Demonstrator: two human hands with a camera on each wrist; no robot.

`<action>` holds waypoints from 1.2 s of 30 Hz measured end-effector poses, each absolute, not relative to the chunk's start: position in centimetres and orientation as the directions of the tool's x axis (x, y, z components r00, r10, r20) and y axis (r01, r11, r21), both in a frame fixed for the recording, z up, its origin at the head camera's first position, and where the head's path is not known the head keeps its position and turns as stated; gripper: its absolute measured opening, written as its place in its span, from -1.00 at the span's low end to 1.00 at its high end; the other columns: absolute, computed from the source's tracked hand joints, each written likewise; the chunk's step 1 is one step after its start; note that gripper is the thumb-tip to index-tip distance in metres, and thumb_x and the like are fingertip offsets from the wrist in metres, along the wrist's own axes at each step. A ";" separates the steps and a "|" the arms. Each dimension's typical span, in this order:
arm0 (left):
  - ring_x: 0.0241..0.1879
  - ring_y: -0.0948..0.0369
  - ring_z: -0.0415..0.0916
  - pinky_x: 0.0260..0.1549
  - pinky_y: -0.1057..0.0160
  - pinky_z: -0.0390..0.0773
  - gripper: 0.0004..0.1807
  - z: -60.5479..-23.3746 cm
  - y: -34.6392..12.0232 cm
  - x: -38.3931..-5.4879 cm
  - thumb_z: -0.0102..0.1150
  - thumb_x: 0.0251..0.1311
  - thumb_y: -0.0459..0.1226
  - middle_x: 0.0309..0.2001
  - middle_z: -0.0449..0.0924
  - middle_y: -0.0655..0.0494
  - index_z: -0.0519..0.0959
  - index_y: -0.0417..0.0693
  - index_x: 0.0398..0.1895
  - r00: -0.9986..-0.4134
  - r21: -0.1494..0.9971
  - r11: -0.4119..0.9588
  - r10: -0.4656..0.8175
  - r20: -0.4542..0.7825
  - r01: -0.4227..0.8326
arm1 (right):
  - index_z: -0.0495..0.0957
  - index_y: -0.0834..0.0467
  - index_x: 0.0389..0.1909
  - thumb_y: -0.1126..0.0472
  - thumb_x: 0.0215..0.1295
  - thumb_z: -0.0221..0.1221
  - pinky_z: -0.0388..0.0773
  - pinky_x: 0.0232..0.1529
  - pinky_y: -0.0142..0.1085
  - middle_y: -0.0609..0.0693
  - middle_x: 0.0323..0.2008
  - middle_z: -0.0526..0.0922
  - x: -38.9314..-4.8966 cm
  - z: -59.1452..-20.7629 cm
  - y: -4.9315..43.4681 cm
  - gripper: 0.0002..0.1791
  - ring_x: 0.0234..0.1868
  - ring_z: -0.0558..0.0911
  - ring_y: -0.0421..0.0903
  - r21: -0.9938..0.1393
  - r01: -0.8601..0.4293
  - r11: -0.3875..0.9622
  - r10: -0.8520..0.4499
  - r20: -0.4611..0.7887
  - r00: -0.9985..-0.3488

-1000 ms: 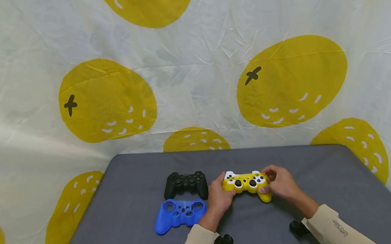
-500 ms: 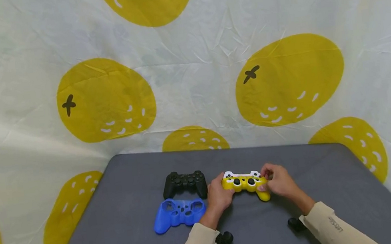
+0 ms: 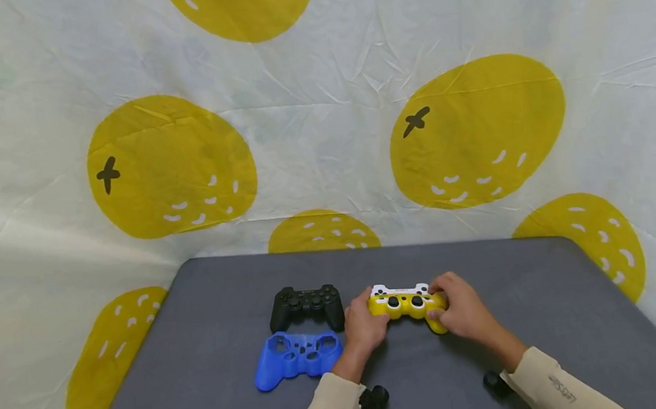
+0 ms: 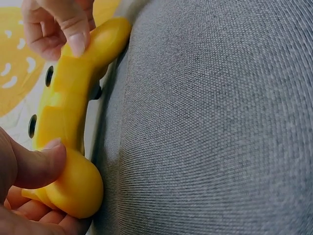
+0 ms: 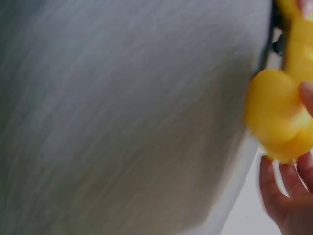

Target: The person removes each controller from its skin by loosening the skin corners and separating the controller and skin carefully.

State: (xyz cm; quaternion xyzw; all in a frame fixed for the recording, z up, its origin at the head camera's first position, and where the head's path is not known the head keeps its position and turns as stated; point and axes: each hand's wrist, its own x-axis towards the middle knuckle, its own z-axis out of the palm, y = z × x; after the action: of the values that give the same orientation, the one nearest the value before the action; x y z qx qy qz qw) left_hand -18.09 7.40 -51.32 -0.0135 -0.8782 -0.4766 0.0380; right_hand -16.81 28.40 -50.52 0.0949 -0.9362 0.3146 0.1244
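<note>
A white game controller wears a yellow cover over its lower front, and its white upper edge shows bare. Two black thumbsticks poke through the cover. My left hand grips the left end, its thumb on the yellow handle in the left wrist view. At the other end my right hand pinches the cover's right side, thumb in front and fingers over the top edge. In the right wrist view, fingers reach under the yellow handle; most of that hand is cut off.
Left of the hands, a black controller lies on the grey table. A blue cover lies in front of it, near my left wrist. Behind the table hangs a white curtain printed with yellow fruit.
The right hand's fingers have shifted left along the controller's top right edge. The controller has tilted a little, and the yellow cover's right side sits differently. The left hand keeps its hold.
</note>
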 end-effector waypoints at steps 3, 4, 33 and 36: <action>0.14 -0.14 0.60 0.22 -0.08 0.61 -0.32 -51.4 7.3 -18.0 0.49 0.11 -0.42 0.22 0.67 -0.20 0.54 -0.23 0.37 -0.998 0.849 0.526 -0.009 0.067 0.052 | 0.71 0.23 -0.12 0.40 0.11 0.39 0.55 0.12 0.12 0.14 -0.05 0.64 -16.9 -50.0 27.6 -0.72 -0.01 0.62 0.10 -0.633 -0.223 0.741 -0.096 0.228 -0.969; 0.14 -0.13 0.60 0.22 -0.08 0.61 -0.32 -51.4 7.3 -18.0 0.48 0.12 -0.42 0.22 0.67 -0.20 0.54 -0.23 0.37 -0.998 0.852 0.521 -0.010 0.064 0.050 | 0.72 0.24 -0.11 0.40 0.15 0.36 0.54 0.15 0.16 0.17 -0.02 0.64 -16.9 -49.7 27.3 -0.75 0.02 0.62 0.13 -0.660 -0.204 0.723 -0.093 0.200 -0.975; 0.17 -0.15 0.60 0.26 -0.09 0.58 -0.32 -51.4 7.6 -17.9 0.47 0.12 -0.43 0.23 0.67 -0.18 0.54 -0.22 0.37 -0.996 0.847 0.529 -0.029 0.082 0.054 | 0.14 0.08 -0.70 0.38 0.55 -0.09 0.19 -0.38 -0.25 -0.11 -0.68 0.02 -18.9 -46.7 25.6 -0.48 -0.58 0.07 -0.14 -0.861 0.163 0.481 -0.059 -0.217 -0.974; 0.17 -0.14 0.61 0.26 -0.09 0.59 -0.33 -51.4 7.6 -17.8 0.46 0.11 -0.44 0.23 0.67 -0.19 0.54 -0.23 0.37 -0.996 0.849 0.525 -0.039 0.086 0.052 | 0.14 0.08 -0.69 0.38 0.55 -0.08 0.19 -0.34 -0.23 -0.10 -0.66 0.01 -19.0 -46.7 25.7 -0.49 -0.56 0.07 -0.13 -0.866 0.167 0.471 -0.064 -0.223 -0.973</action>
State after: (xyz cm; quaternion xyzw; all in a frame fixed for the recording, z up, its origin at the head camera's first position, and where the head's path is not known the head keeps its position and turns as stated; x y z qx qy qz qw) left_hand -17.81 7.61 -51.36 -0.0037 -0.8720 -0.4872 0.0471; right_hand -18.99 25.67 -46.69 -0.0304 -0.8503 0.5132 -0.1127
